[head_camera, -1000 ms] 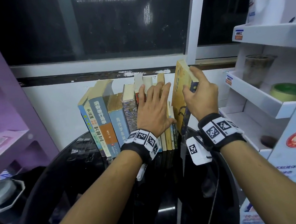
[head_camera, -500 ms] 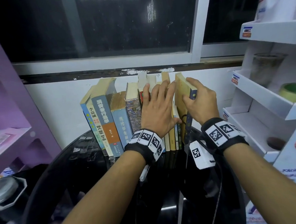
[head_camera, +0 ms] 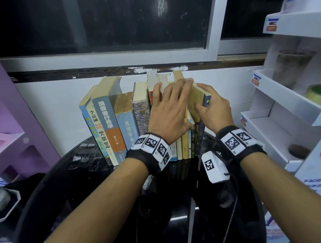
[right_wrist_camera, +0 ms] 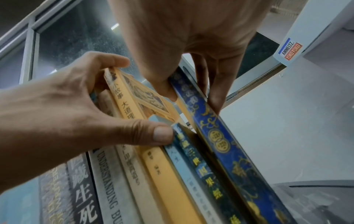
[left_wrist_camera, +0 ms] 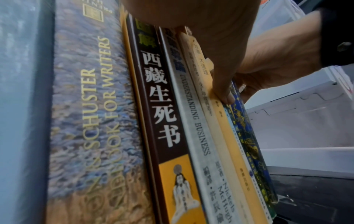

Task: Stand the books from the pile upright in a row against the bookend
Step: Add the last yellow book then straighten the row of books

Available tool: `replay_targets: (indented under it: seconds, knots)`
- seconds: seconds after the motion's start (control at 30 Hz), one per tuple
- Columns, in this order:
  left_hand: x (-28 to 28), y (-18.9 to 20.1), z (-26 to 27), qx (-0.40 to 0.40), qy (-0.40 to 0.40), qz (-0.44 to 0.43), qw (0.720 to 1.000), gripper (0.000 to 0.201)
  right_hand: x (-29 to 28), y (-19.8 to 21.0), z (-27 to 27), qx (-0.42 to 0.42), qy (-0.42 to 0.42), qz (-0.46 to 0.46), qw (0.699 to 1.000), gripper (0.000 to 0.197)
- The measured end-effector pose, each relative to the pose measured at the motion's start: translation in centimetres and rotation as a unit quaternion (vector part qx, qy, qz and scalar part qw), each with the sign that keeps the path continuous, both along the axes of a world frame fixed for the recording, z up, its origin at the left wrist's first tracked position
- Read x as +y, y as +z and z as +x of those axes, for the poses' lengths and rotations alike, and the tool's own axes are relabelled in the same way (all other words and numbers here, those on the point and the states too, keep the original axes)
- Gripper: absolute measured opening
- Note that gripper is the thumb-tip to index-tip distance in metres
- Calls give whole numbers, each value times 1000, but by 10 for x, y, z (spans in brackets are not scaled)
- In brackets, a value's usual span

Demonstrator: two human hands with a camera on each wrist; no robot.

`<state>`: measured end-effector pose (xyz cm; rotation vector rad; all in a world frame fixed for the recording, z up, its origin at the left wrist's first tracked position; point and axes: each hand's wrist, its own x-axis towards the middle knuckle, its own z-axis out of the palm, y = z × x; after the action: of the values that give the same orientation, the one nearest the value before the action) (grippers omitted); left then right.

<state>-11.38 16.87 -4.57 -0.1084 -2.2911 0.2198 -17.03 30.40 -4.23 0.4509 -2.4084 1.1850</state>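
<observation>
A row of upright books (head_camera: 108, 121) stands on the black round table (head_camera: 74, 174) against the white wall. My left hand (head_camera: 170, 109) lies flat on the spines in the middle of the row, fingers spread and reaching the top edges, with the thumb (right_wrist_camera: 162, 134) pressing a thin spine. At the right end, my right hand (head_camera: 204, 101) grips a blue-spined book (head_camera: 200, 135) with yellowed pages, thumb on the left face and fingers (right_wrist_camera: 212, 91) on the right cover. This blue-spined book (right_wrist_camera: 226, 151) leans slightly toward the row. No bookend is visible.
White cardboard display shelves (head_camera: 279, 97) stand close on the right and hold a green roll (head_camera: 319, 95). A purple shelf unit (head_camera: 12, 112) is at the left. A dark window sits above the books.
My right hand has brought the blue-spined book down from a raised tilt and closed it against the right end of the row. The left hand has stayed on the spines.
</observation>
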Motion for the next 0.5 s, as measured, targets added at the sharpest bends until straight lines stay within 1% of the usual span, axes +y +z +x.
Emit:
replay_targets:
  seconds: [0.2, 0.33, 0.43, 0.5]
  knots:
    - [1, 1, 2, -3, 1, 2, 1000, 124, -1, 3, 0, -14, 17, 32, 999, 53]
    - [0, 1, 2, -12, 4, -2, 1000, 124, -1, 5, 2, -15, 34, 54, 998, 57]
    - [0, 0, 1, -12, 0, 0, 1000, 122, 3, 6, 7, 8, 38, 81, 996, 63]
    - [-1, 0, 1, -10, -4, -2, 1000, 120, 6, 7, 12, 40, 27, 104, 993, 62]
